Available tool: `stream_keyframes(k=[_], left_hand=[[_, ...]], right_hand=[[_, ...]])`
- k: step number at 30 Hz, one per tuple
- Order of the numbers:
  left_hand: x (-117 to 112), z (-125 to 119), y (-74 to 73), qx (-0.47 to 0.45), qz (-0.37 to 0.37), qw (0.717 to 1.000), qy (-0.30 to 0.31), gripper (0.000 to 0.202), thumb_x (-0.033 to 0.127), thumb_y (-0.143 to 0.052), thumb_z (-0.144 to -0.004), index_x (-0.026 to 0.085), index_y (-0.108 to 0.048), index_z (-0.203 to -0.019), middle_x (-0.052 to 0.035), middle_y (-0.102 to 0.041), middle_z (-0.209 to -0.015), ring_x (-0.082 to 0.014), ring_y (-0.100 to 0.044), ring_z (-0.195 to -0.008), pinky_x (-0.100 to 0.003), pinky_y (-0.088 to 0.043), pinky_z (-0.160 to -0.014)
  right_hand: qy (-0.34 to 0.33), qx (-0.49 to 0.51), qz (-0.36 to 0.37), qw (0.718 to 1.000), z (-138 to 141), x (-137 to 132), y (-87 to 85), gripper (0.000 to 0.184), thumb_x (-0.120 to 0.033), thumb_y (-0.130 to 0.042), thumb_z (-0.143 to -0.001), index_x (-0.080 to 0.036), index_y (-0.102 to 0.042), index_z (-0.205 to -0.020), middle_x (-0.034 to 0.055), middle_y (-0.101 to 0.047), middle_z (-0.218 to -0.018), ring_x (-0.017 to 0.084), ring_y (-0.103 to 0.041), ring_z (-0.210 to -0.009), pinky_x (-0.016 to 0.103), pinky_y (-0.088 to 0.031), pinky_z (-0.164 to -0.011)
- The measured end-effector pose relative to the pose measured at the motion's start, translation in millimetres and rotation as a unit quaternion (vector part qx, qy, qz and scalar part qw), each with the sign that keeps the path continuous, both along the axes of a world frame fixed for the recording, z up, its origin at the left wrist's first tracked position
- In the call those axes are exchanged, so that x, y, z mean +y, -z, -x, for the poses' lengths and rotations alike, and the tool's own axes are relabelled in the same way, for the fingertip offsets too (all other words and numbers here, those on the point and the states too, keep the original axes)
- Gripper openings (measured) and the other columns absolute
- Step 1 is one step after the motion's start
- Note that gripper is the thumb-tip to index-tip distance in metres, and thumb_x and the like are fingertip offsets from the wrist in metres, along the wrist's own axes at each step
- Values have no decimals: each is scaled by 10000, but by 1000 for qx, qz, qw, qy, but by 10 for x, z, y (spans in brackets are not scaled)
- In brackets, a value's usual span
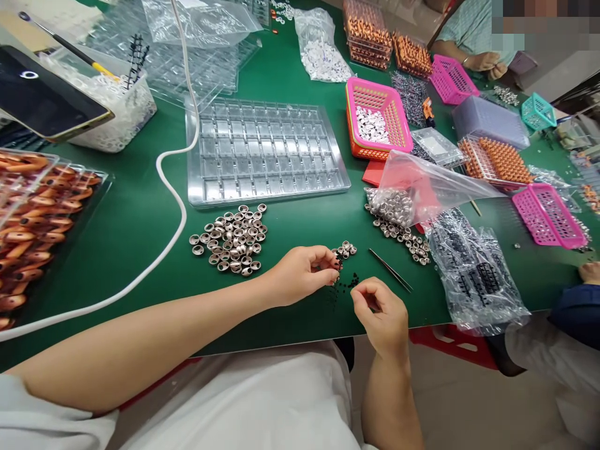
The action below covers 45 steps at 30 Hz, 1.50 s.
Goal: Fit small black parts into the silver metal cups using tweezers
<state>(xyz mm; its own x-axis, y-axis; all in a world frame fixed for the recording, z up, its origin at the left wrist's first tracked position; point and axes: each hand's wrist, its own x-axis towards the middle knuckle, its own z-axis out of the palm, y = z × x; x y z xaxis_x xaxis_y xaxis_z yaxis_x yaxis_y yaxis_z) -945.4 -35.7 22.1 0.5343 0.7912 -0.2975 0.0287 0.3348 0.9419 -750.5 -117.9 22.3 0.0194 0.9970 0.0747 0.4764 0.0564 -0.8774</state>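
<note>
Near the table's front edge my left hand [309, 272] is closed in a pinch on a small black plastic sprue [336, 289] with thin branches. To its right, my right hand [382, 309] has thumb and forefinger pressed together; whatever lies between them is too small to make out. Tiny black parts [351, 282] are scattered on the green table between the hands. Just beyond my left fingertips sits a small group of metal rings [345, 250]. Metal tweezers [390, 270] rest beyond my right hand. A bigger pile of metal rings [232, 240] spreads left of my hands.
A clear compartment tray [267, 153] lies ahead, with a white cable [171, 181] to its left. A bag of black sprues [478, 275] and a bag of metal rings [394, 203] lie right. Trays of orange parts [32, 231] stand left. A co-worker's hands [487, 62] show far right.
</note>
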Motion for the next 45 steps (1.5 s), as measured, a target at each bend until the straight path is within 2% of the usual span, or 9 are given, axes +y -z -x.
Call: stream_keyframes(k=[3,6,16,19,23,28,33,38,45], left_hand=[[-23,-7,36,8,-13,1000,5,148,274,-660,-779,166,-632,-876,-18,-680,-787,-172,-661,-741,-302,-563,-724],[-40,-25,65,-2,0,1000,2,127,247,-647,-776,169,-618,-872,-14,-683,-788,-170,-679,-743,-297,-575,-722],[-32,-46,25,-2,59,998,-31,113,212,-660,-767,165,-604,-853,12,-651,-749,-169,-708,-720,-284,-597,-680],[-35,-46,8,2,69,997,-30,105,207,-658,-774,164,-607,-855,10,-655,-761,-167,-711,-720,-281,-602,-680],[-59,-47,-4,5,62,998,-26,97,216,-650,-786,166,-607,-857,3,-661,-763,-177,-716,-732,-294,-607,-697],[-100,-44,-7,23,-4,1000,-17,101,252,-635,-808,171,-616,-867,-13,-686,-752,-188,-708,-730,-317,-603,-710],[-122,-49,-9,12,-10,1000,-24,113,252,-622,-802,169,-621,-878,-22,-694,-771,-191,-706,-734,-327,-603,-723],[-132,-49,-40,-6,-3,1000,-23,182,280,-669,-791,163,-651,-930,-29,-701,-822,-178,-696,-749,-305,-596,-730],[-131,-56,-24,-7,-11,999,-37,188,290,-674,-773,160,-666,-908,-34,-692,-830,-168,-665,-736,-302,-585,-725]], right_hand=[[-24,-148,-49,987,-37,22,58,115,-170,-570,-931,-215,-602,-830,-15,-594,-755,99,-472,-594,244,-402,-581],[-35,-224,-81,970,-57,29,139,115,-160,-569,-939,-213,-588,-838,-14,-600,-756,100,-487,-599,243,-400,-588],[-39,-252,-70,964,-72,-8,131,124,-165,-563,-956,-214,-607,-850,-9,-609,-749,115,-533,-627,250,-412,-592],[-32,-239,-80,967,-64,-18,99,128,-140,-528,-948,-212,-628,-914,4,-629,-794,119,-547,-638,255,-449,-616],[-4,-158,-66,985,8,-45,56,176,-147,-513,-945,-220,-652,-1024,30,-667,-913,129,-619,-731,245,-510,-658],[6,-72,11,997,124,-66,-14,38,-244,-626,-905,-224,-652,-925,1,-627,-827,114,-567,-653,237,-511,-619],[7,-26,51,998,177,-41,-37,107,-239,-593,-902,-212,-633,-806,-16,-589,-741,99,-536,-607,213,-459,-553],[35,8,65,997,211,-36,-14,124,-234,-583,-874,-206,-608,-755,-28,-549,-679,92,-490,-565,204,-400,-494],[56,10,63,996,265,-36,21,86,-228,-586,-841,-200,-611,-764,-22,-559,-682,94,-481,-563,208,-396,-494]])
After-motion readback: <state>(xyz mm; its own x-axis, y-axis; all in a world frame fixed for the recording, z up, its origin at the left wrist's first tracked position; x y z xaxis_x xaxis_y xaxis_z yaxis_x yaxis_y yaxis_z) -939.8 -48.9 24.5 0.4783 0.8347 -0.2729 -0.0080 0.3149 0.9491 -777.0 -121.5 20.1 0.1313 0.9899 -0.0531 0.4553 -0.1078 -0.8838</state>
